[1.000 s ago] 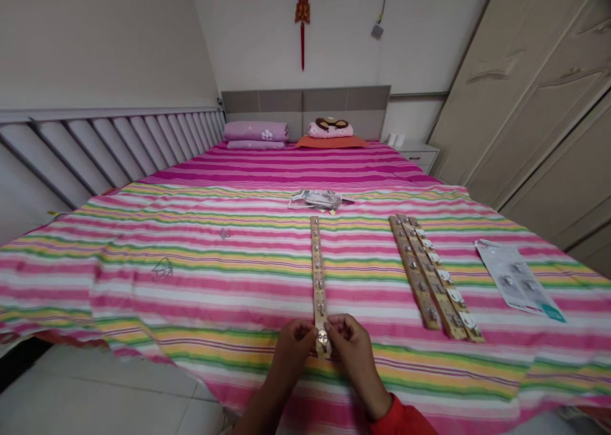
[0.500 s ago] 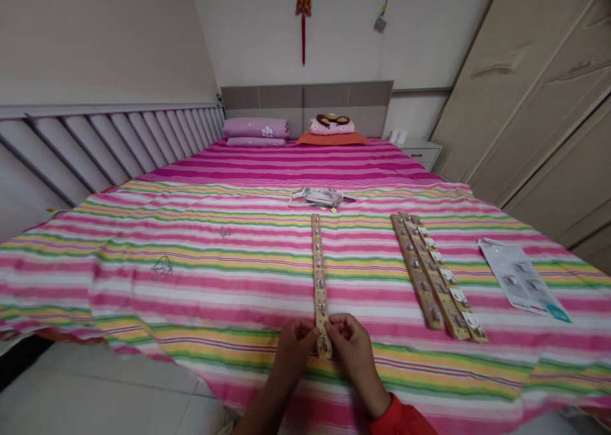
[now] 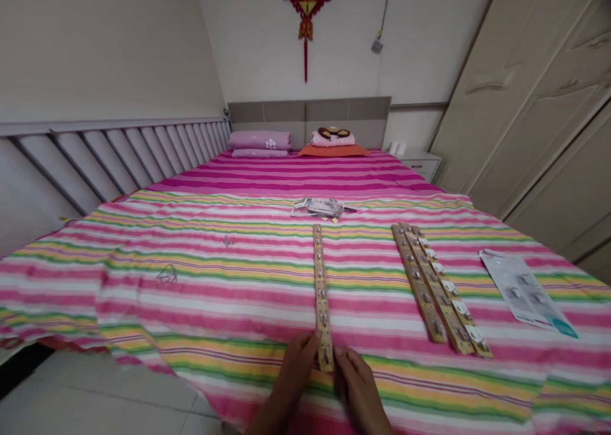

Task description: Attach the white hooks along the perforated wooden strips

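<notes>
A long wooden strip [image 3: 321, 288] with several metal hooks lies lengthwise on the striped bedspread [image 3: 191, 276]. My left hand [image 3: 296, 365] and my right hand [image 3: 356, 379] pinch its near end from either side, fingers curled against the wood beside the nearest hook. Both hands sit at the front edge of the bed.
Three more hook strips [image 3: 439, 288] lie side by side to the right. A printed plastic bag [image 3: 525, 290] lies further right. Small clear packets [image 3: 321, 207] sit beyond the strip's far end. Pillows [image 3: 260, 142] are at the headboard; a wardrobe [image 3: 539, 97] stands on the right.
The camera has tilted up a little, so everything sits lower in view. My hands have slid toward me, down to the very end of the strip; the strip itself stays put.
</notes>
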Available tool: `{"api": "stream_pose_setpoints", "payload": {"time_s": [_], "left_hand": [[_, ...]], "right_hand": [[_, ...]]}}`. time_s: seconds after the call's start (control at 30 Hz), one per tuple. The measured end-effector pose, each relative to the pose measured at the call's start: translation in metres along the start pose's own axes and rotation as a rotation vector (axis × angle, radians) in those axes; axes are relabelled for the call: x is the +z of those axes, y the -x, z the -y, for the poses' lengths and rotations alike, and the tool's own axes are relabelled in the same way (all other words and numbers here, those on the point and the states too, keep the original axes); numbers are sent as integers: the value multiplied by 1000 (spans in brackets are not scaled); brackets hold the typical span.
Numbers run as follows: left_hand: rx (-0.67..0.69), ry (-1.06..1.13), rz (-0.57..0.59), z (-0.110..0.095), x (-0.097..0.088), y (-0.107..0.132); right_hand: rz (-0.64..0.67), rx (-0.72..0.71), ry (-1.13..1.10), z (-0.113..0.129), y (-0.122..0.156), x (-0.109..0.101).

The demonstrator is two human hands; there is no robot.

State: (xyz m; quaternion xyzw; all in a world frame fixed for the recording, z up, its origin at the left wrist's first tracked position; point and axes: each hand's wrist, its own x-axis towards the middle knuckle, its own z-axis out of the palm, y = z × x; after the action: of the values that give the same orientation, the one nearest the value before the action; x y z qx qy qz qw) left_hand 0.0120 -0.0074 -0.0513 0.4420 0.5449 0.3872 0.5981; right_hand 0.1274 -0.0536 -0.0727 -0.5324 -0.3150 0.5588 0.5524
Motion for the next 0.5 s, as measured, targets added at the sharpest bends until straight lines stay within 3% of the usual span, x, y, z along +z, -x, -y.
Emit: {"api": "stream_pose_setpoints", "payload": {"time_s": [0.2, 0.5], "left_hand": [[-76, -50, -31, 6, 10, -10], [-57, -29, -159, 14, 13, -15]], "right_hand": [[104, 43, -60, -16, 0, -4], [45, 63, -99, -27, -6, 2]]}}
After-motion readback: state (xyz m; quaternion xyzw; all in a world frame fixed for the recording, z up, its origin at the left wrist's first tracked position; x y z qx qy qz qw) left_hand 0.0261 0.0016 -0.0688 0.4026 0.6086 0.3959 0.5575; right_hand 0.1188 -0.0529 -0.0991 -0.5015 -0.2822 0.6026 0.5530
